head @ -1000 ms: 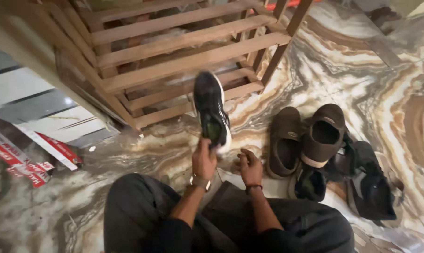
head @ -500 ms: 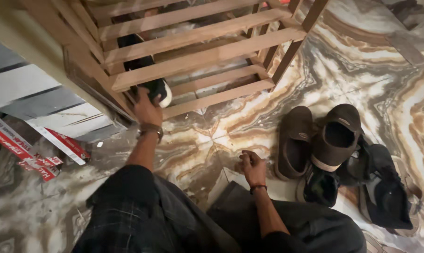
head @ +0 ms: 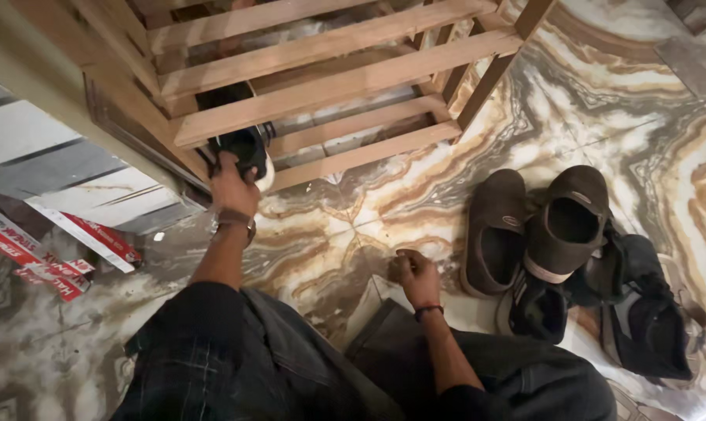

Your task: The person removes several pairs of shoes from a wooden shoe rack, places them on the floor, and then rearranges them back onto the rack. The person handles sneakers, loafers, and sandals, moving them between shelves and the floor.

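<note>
My left hand [head: 232, 187] grips the heel of a black sneaker with a white sole [head: 242, 144], which lies on the lowest shelf of a wooden slatted rack [head: 322, 86], toe pointing inward under the slats. Loosely curled, my right hand [head: 414, 277] rests on the marble floor near my knee and holds nothing. To its right lies a pile of shoes: two dark brown slip-ons [head: 536, 226], a black sneaker with a green insole [head: 538, 308] and a dark grey shoe [head: 641, 312].
The floor is swirled brown and white marble [head: 602, 117]. The rack's leg [head: 493, 66] stands at upper right of centre. Red and white flat packaging [head: 49, 257] lies at the left by grey and white panels [head: 49, 164]. My dark trousers [head: 290, 374] fill the bottom.
A second ago my left hand held the black sneaker up in front of me. It has swung left and set the shoe into the rack's low shelf. My right hand has hardly moved.
</note>
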